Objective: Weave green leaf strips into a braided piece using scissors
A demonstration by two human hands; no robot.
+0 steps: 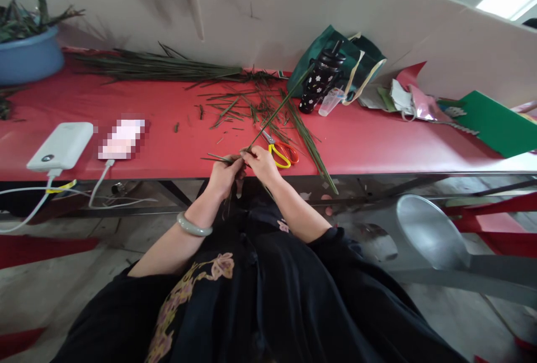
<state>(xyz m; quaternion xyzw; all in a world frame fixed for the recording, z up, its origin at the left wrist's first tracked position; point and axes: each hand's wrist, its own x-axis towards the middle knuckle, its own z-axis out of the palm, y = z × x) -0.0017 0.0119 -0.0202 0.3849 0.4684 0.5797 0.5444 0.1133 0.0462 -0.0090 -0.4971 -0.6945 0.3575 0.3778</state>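
My left hand (224,175) and my right hand (262,164) meet at the near edge of the red table (377,139). Both pinch the same thin green leaf strips (274,110); one long strip runs up and to the right from my fingers, and short ends stick out to the left. A pale green bangle (193,225) sits on my left wrist. Scissors with yellow and orange handles (282,153) lie on the table just right of my right hand. More loose strips (308,142) lie spread behind them.
A long bundle of green leaves (159,66) lies at the back. A white power bank (61,146) and a phone (121,138) with cables sit at left, beside a blue basin (29,58). A black flowered bottle (322,79), green bag (335,52) and coloured paper (495,122) stand right. A metal stool (430,231) is below.
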